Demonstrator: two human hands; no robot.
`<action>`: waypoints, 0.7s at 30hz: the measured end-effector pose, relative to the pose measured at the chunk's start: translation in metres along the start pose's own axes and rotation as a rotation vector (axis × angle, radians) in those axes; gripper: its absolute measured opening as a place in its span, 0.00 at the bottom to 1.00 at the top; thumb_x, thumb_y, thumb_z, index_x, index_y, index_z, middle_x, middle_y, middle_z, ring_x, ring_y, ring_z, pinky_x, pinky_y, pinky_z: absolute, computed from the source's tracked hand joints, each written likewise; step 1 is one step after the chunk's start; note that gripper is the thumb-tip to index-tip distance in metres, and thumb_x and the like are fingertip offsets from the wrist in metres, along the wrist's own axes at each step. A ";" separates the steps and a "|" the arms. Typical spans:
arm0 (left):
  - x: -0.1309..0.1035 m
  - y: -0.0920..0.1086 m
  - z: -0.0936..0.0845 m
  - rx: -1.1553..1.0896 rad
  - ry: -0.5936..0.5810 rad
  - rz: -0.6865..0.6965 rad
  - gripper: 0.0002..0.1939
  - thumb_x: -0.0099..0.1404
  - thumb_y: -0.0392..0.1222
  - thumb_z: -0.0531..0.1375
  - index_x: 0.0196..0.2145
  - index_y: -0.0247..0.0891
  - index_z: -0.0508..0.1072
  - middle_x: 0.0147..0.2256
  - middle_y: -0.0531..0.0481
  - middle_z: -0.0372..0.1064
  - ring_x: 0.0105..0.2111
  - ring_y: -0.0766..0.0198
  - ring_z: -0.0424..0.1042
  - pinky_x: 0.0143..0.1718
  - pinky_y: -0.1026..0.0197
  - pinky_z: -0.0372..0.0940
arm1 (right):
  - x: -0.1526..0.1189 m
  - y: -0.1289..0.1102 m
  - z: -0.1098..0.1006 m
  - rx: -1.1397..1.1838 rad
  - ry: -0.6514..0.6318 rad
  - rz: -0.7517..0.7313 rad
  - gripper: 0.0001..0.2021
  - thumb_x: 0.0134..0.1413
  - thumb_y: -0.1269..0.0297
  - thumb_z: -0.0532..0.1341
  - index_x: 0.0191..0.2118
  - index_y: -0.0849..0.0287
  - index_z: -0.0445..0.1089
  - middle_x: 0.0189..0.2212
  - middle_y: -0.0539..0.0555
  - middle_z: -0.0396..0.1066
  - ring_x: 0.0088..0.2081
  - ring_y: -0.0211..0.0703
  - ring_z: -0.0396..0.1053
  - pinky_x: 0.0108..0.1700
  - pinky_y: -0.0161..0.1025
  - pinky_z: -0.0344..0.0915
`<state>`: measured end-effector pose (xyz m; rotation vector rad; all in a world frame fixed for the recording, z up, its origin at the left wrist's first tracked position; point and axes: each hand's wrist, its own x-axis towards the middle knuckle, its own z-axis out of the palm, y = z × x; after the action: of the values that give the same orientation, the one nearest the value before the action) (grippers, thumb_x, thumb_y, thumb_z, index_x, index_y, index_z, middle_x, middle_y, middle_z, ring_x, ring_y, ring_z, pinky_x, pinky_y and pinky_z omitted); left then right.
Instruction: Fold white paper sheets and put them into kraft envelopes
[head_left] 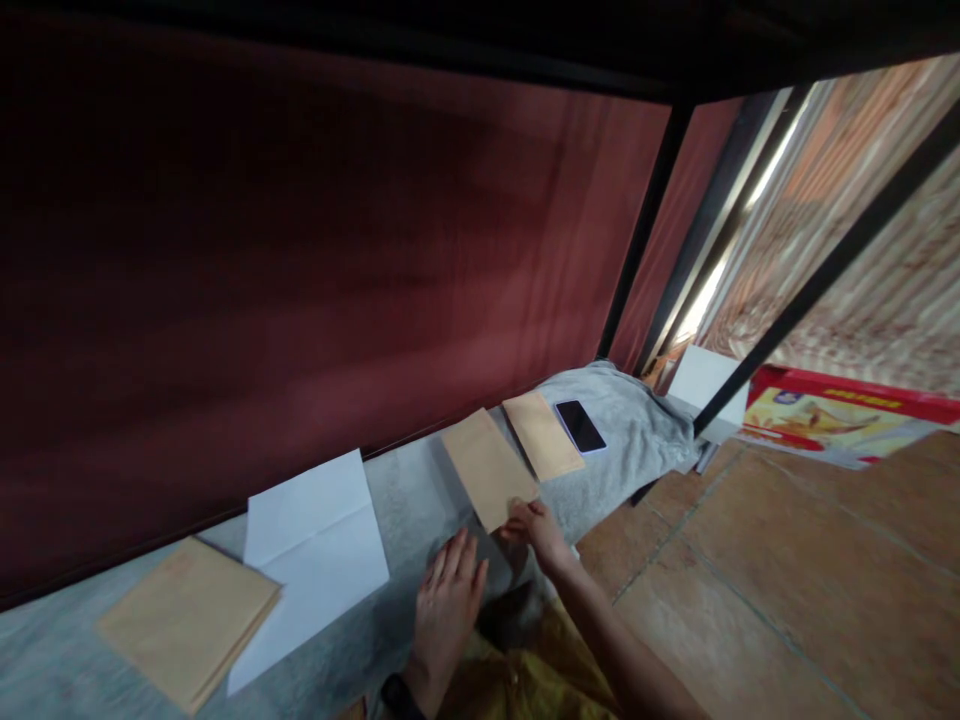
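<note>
My right hand (527, 522) pinches the near edge of a brown paper envelope (487, 465), thumb on top. Flat on the grey cloth-covered surface (409, 490), my left hand (452, 590) lies with its fingers stretched out, just short of that envelope and holding nothing. Beyond the held envelope is another brown envelope (544, 435), with a dark-screened phone (580, 426) beside it. To the left, a creased white sheet of paper (315, 550) lies unfolded, and a stack of brown envelopes (191, 620) overlaps its corner.
A dark red wall (337, 270) runs along the back of the surface. Black metal bars (649, 230) frame the right end. On the tiled floor (720, 600) stand a red and yellow printed box (832, 420) and a white panel (705, 385), near a striped curtain (855, 240).
</note>
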<state>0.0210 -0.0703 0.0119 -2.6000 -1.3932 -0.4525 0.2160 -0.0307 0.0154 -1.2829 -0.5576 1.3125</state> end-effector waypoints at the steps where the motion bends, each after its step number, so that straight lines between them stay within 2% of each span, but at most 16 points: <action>1: -0.003 -0.005 0.001 0.002 0.029 -0.032 0.19 0.72 0.40 0.50 0.56 0.42 0.73 0.59 0.44 0.69 0.56 0.52 0.70 0.54 0.49 0.70 | 0.008 -0.012 -0.011 0.024 0.026 -0.003 0.19 0.43 0.46 0.68 0.25 0.55 0.64 0.21 0.52 0.70 0.26 0.47 0.74 0.31 0.43 0.76; 4: -0.016 -0.021 0.004 0.004 0.075 -0.100 0.18 0.73 0.40 0.48 0.53 0.40 0.74 0.57 0.44 0.71 0.54 0.54 0.72 0.53 0.52 0.71 | 0.035 -0.044 -0.042 0.053 0.086 -0.017 0.15 0.48 0.51 0.67 0.28 0.55 0.64 0.24 0.52 0.73 0.28 0.45 0.75 0.35 0.41 0.77; 7: -0.032 -0.032 0.008 0.002 0.067 -0.133 0.18 0.72 0.38 0.49 0.52 0.40 0.75 0.58 0.44 0.70 0.55 0.55 0.72 0.53 0.53 0.72 | 0.059 -0.058 -0.066 0.068 0.154 -0.006 0.13 0.51 0.56 0.66 0.28 0.54 0.63 0.22 0.51 0.71 0.28 0.43 0.75 0.34 0.38 0.76; 10: -0.046 -0.038 0.013 0.004 0.053 -0.164 0.18 0.71 0.37 0.49 0.51 0.40 0.75 0.58 0.45 0.70 0.55 0.56 0.72 0.52 0.54 0.72 | 0.073 -0.056 -0.080 0.077 0.194 0.023 0.12 0.52 0.59 0.66 0.28 0.54 0.62 0.20 0.49 0.70 0.27 0.43 0.76 0.31 0.37 0.76; 13: -0.053 -0.040 0.015 0.001 0.051 -0.191 0.18 0.72 0.37 0.49 0.51 0.40 0.75 0.59 0.45 0.69 0.56 0.56 0.71 0.54 0.53 0.71 | 0.078 -0.047 -0.088 0.085 0.199 0.055 0.13 0.53 0.60 0.67 0.27 0.55 0.62 0.20 0.50 0.70 0.28 0.43 0.77 0.32 0.36 0.77; 18: -0.052 -0.053 0.014 -0.012 0.106 -0.252 0.18 0.72 0.40 0.49 0.52 0.39 0.74 0.60 0.44 0.68 0.59 0.54 0.67 0.58 0.50 0.67 | 0.081 -0.034 -0.096 0.102 0.173 0.100 0.10 0.57 0.63 0.65 0.27 0.58 0.66 0.23 0.55 0.75 0.28 0.41 0.77 0.35 0.35 0.77; 21: -0.049 -0.067 0.014 0.014 0.163 -0.327 0.20 0.72 0.42 0.49 0.56 0.39 0.71 0.60 0.41 0.66 0.62 0.51 0.64 0.58 0.47 0.65 | 0.082 -0.033 -0.099 0.093 0.158 0.132 0.12 0.60 0.61 0.63 0.28 0.60 0.69 0.23 0.57 0.76 0.25 0.40 0.76 0.33 0.35 0.76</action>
<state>-0.0578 -0.0679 -0.0180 -2.2681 -1.7579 -0.6765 0.3373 0.0145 -0.0116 -1.3506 -0.3022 1.3161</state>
